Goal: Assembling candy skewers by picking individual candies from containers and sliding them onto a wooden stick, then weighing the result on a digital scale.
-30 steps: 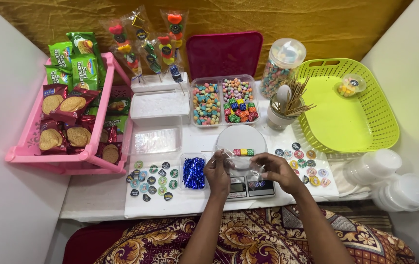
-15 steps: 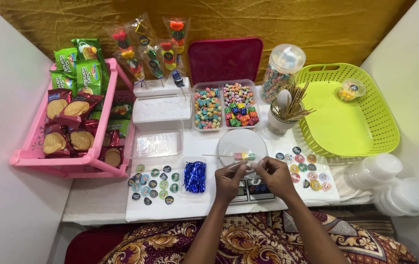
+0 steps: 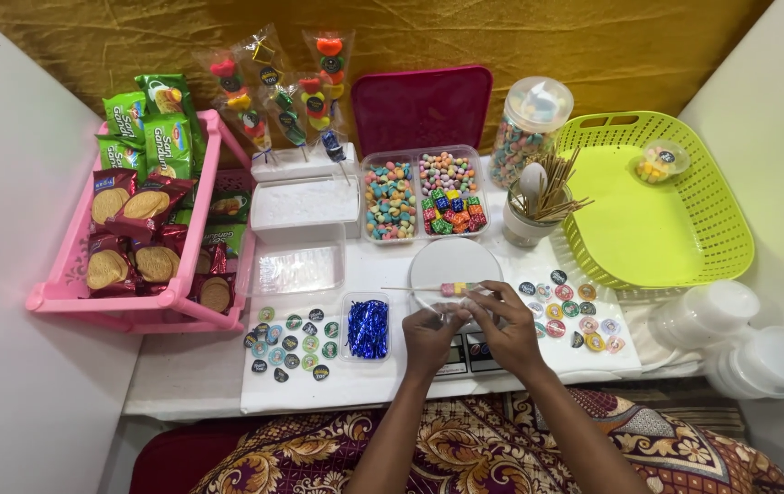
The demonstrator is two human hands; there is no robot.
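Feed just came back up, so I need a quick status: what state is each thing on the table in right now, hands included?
Left hand: pinching near the skewer.
Right hand: fingertips on the skewer.
Skewer: lying flat, a few candies threaded on.
White round plate: under the skewer.
Two candy trays: uncovered, full.
Candy jar: lidded, upright.
Cup of sticks: upright, full.
Green basket: nearly empty, one small tub.
Pink rack: stocked with snack packets.
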